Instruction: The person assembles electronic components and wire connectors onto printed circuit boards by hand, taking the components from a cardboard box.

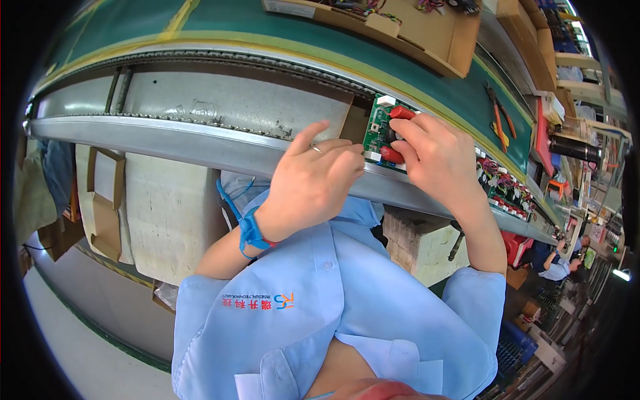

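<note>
A green circuit board (367, 141) sits on the conveyor rails in front of me. It carries white connectors (386, 101), an upper red component (401, 113), a lower red component (391, 156) and a dark round component (391, 135). My right hand (440, 157) reaches over the board from the right, its thumb and fingers bent around the dark round component. At the board's left edge, my left hand (317, 177) has curled fingers with the index finger raised. What its fingertips hold is hidden. A blue wrist strap (251, 231) with a coiled cord circles my left wrist.
A metal conveyor rail (167, 137) runs across in front of me. Beyond it, a green bench surface (227, 27) bears a cardboard box (427, 40) of wired parts and orange-handled pliers (497, 120). More populated boards (503, 183) line the conveyor at right. Another person (557, 263) works farther off.
</note>
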{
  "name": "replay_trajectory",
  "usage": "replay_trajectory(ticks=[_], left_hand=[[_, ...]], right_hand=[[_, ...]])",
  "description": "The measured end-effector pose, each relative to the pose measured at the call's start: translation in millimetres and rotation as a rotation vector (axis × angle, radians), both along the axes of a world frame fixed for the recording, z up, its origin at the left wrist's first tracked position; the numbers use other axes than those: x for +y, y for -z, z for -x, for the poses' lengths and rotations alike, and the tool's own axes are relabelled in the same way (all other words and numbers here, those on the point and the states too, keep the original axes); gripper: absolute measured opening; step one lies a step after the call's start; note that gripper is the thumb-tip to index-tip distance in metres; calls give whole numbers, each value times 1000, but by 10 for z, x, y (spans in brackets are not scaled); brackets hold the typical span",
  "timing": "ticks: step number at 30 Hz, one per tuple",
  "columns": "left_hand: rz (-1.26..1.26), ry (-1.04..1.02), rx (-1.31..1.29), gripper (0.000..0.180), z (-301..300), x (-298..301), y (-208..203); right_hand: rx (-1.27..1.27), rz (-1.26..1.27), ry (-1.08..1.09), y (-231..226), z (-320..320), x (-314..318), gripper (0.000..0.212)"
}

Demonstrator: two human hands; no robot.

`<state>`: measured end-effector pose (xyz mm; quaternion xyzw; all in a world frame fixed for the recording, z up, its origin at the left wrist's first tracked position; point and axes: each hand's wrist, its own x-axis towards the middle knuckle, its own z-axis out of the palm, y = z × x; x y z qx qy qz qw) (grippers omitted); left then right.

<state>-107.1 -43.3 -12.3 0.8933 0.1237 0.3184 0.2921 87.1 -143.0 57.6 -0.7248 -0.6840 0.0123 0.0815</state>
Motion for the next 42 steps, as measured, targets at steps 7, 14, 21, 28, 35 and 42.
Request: replay_trajectory(ticks=[7, 14, 21, 28, 35, 42], left_hand=[[-87, -266, 15, 9, 378, 751, -110], [-72, -421, 135, 10, 354, 708, -30], [-31, -471, 184, 7, 368, 692, -39], [15, -501, 221, 8, 387, 686, -51], [38, -515, 238, 9, 383, 702, -42], [24, -498, 238, 9, 385, 695, -28]], right_hand=[[-104, -395, -43, -236, 291, -36, 32], [-166, 132, -68, 185, 697, -16, 38], [-186, 12, 1, 280, 564, -135, 33], [-107, 2, 79, 273, 436, -273, 8], [-73, 28, 173, 286, 210, -506, 6], [-102, 66, 397, 245, -134, -970, 6]])
